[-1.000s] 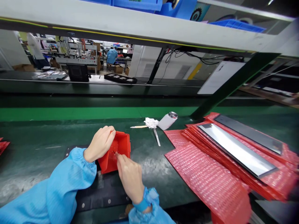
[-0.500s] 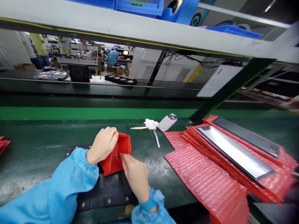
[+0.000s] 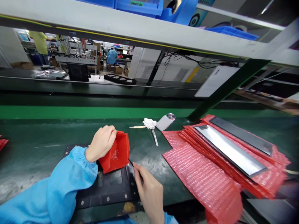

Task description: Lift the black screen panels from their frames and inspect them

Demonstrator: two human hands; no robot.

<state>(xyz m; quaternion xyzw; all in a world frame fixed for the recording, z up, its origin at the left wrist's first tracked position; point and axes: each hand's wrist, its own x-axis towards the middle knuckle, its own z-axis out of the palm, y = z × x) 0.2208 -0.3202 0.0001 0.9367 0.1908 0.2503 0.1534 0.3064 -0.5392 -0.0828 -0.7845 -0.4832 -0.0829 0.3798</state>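
Note:
My left hand (image 3: 102,143) grips the rim of a red plastic bin (image 3: 121,152), fingers closed over its upper left edge. The bin is tilted so that its inside faces me, and small clear or pale bits (image 3: 115,154) lie on its floor. Just right of the bin, my right hand (image 3: 149,188) is closed in a pinch on thin black tweezers (image 3: 130,162). Their tip points up-left, close to the bin's right side. Under the bin and between my hands lies a black mat-like fixture (image 3: 112,186) with round metallic dots.
Behind the bin are a white bottle (image 3: 165,122), crumpled white tissue (image 3: 149,123), a light-handled blade (image 3: 137,127) and a metal tool (image 3: 154,137). Red bubble bags (image 3: 198,171) with flat panels (image 3: 230,149) pile up at right. A slanted green post (image 3: 229,90) rises behind them.
My right hand has come out of the red bin, moving right and toward me, and the tweezers now show in its fingers. My left hand still holds the bin.

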